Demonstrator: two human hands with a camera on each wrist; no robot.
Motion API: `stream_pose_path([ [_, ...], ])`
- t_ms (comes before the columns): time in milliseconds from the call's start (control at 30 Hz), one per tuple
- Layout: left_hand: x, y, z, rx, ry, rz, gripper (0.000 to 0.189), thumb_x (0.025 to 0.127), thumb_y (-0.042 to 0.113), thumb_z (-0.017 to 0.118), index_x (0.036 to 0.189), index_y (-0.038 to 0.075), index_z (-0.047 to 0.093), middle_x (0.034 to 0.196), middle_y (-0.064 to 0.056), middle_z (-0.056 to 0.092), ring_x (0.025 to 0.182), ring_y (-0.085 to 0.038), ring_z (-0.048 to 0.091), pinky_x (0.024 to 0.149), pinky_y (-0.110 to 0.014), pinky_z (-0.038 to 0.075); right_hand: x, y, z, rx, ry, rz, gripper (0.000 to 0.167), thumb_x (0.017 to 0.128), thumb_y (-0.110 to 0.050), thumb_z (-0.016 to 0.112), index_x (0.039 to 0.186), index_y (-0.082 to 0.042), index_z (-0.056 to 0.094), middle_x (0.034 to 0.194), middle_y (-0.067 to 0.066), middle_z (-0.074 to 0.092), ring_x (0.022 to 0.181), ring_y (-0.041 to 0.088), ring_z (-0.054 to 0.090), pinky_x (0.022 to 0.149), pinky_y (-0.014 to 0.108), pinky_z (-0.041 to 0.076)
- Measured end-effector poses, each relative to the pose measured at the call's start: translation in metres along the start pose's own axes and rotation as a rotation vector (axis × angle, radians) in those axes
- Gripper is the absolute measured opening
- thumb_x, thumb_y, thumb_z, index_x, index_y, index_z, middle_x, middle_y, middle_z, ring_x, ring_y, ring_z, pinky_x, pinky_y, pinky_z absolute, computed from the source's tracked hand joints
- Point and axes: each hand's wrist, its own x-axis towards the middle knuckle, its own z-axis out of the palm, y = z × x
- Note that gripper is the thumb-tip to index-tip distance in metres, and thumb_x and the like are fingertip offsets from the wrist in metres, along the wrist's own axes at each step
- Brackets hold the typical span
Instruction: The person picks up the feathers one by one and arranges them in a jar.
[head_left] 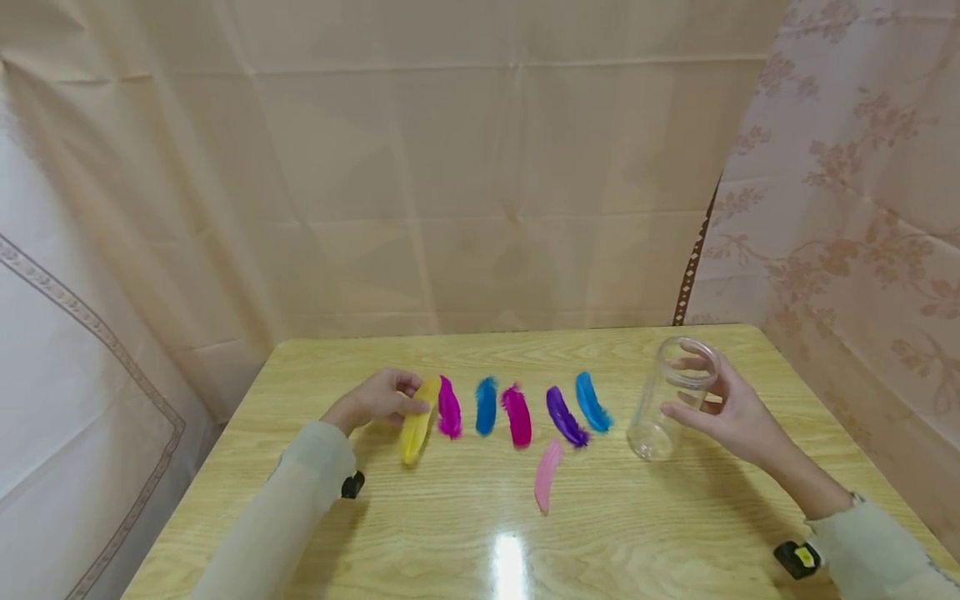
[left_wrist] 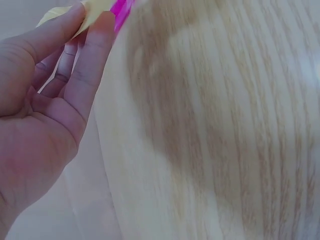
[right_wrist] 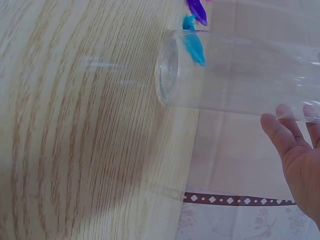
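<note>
Between thumb and fingers, my left hand point(head_left: 384, 395) pinches a yellow feather point(head_left: 417, 429) at the left end of a row of feathers. Right beside it lies a magenta feather point(head_left: 449, 408). My right hand point(head_left: 738, 408) grips a clear, open-mouthed jar point(head_left: 654, 417) near its rim, thumb on the near side and fingers around the far side. The jar stands slightly tilted at the table's right. In the right wrist view, a blue feather point(right_wrist: 194, 49) shows through the jar's wall near its base.
Along the wooden table point(head_left: 450, 533) lie a blue feather point(head_left: 486, 407), a deep pink feather point(head_left: 517, 417), a purple feather point(head_left: 566, 417) and another blue feather point(head_left: 592, 402). A light pink feather point(head_left: 547, 477) lies nearer the front. Behind the table hangs a beige curtain point(head_left: 480, 183).
</note>
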Motion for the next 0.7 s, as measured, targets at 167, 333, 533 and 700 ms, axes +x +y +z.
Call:
stream_pose_path([
  [167, 0.0, 0.006, 0.0, -0.021, -0.009, 0.017, 0.028, 0.094, 0.013, 0.075, 0.115, 0.0, 0.061, 0.097, -0.005, 0.057, 0.081, -0.015, 0.061, 0.073, -0.035, 0.059, 0.0, -0.001, 0.0, -0.005, -0.003, 0.003, 0.088, 0.091, -0.013, 0.079, 0.159, -0.026, 0.027, 0.141, 0.015, 0.047, 0.105, -0.005, 0.058, 0.08, 0.017, 0.053],
  [333, 0.0, 0.016, 0.003, -0.041, -0.016, 0.031, 0.032, 0.095, 0.015, 0.074, 0.12, -0.001, 0.062, 0.103, -0.009, 0.061, 0.088, -0.019, 0.064, 0.079, -0.039, 0.06, 0.0, -0.001, 0.0, -0.013, -0.002, 0.006, 0.088, 0.091, -0.014, 0.079, 0.16, -0.027, 0.026, 0.141, 0.015, 0.047, 0.105, -0.006, 0.058, 0.08, 0.016, 0.052],
  [533, 0.001, 0.029, 0.01, -0.053, -0.023, 0.053, 0.036, 0.095, 0.018, 0.074, 0.123, 0.0, 0.061, 0.11, -0.011, 0.06, 0.096, -0.022, 0.063, 0.081, -0.041, 0.06, 0.0, 0.0, 0.0, -0.02, 0.0, 0.001, 0.088, 0.09, -0.014, 0.079, 0.159, -0.026, 0.027, 0.141, 0.015, 0.048, 0.105, -0.006, 0.057, 0.079, 0.016, 0.053],
  [700, 0.005, 0.039, 0.02, -0.057, -0.041, 0.083, 0.037, 0.095, 0.019, 0.075, 0.124, 0.0, 0.061, 0.111, -0.012, 0.061, 0.094, -0.022, 0.064, 0.078, -0.04, 0.061, 0.0, 0.001, 0.0, -0.025, -0.002, -0.001, 0.088, 0.09, -0.014, 0.079, 0.159, -0.026, 0.026, 0.142, 0.016, 0.048, 0.105, -0.003, 0.059, 0.08, 0.018, 0.054],
])
